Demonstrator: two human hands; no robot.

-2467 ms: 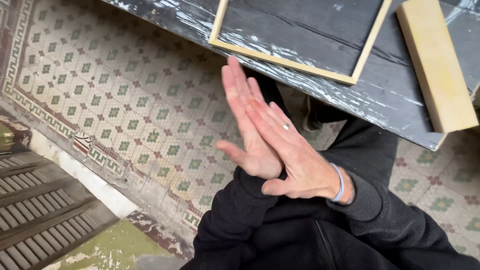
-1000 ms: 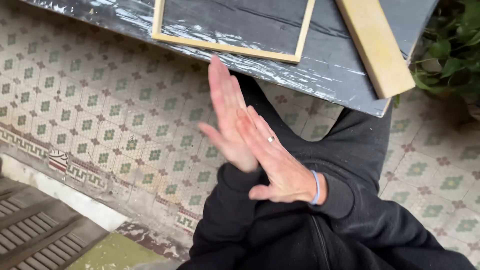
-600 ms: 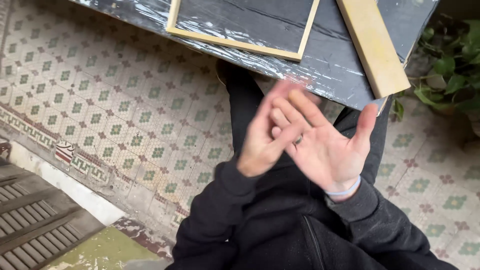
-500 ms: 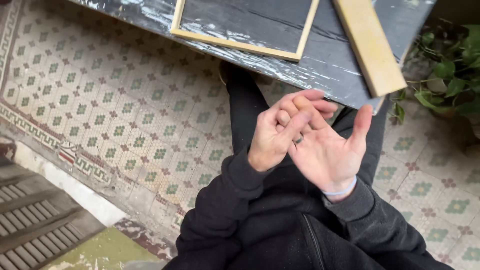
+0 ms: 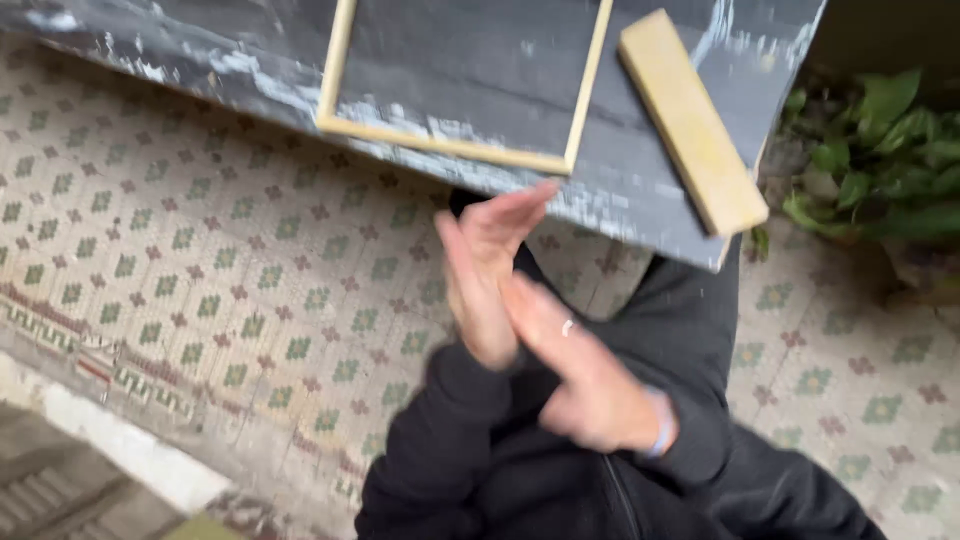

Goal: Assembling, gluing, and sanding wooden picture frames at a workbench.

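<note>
Hands are back palm to palm now: left hand (image 5: 485, 270) flat and open, right hand (image 5: 580, 375) pressed across it, both empty. Half a second ago they were cupped apart. Wooden frame (image 5: 460, 85) sits untouched on the black tabletop (image 5: 650, 200), above them.

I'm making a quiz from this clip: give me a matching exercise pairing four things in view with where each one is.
Things:
1. wooden frame
2. yellow block
3. green plant
4. left hand

Places:
A. far right, on the ground
B. pressed against the right hand
C. on the dark board, left
D. by the board's right edge

Pairs: 1-C, 2-D, 3-A, 4-B
</note>
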